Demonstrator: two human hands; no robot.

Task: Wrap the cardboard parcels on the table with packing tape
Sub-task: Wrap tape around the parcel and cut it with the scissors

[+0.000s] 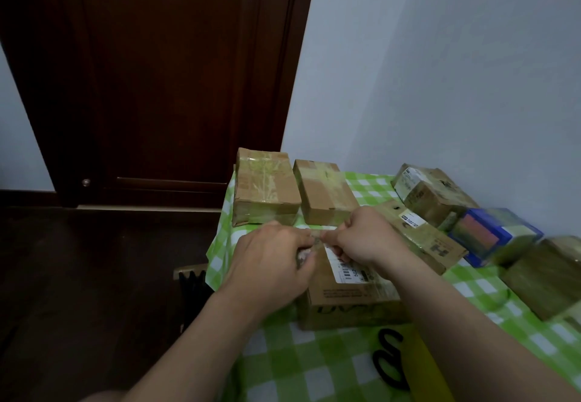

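A cardboard box [349,298] sits on the counter [301,360], which is covered with a green-and-white checked cloth. Both hands are over the box's far top edge. The left hand [270,257] and the right hand [361,238] face each other, knuckles up, nearly touching. A short strip of clear tape [316,234] runs between them, just above the box top. The fingers [334,239] of the right hand are curled and pinch one end of the tape. The left hand's fingers are curled round the other end and a pale, glossy lump; I cannot tell whether that lump is the roll. A white label [345,271] with a barcode lies on the box top, directly under the right hand.

Two taped parcels stand side by side at the far end of the counter, the left one [267,184] and the right one [323,194]. A long parcel [424,238] lies just right of the right hand. Behind it is a squarer parcel [430,191], and near that a blue box [493,235] under clear wrap. A blurred brown parcel [547,279] is at the right edge. Black-handled scissors [388,359] lie on the cloth in front of the box, beside a yellow object [421,367]. A dark wooden door [157,71] stands behind the counter.
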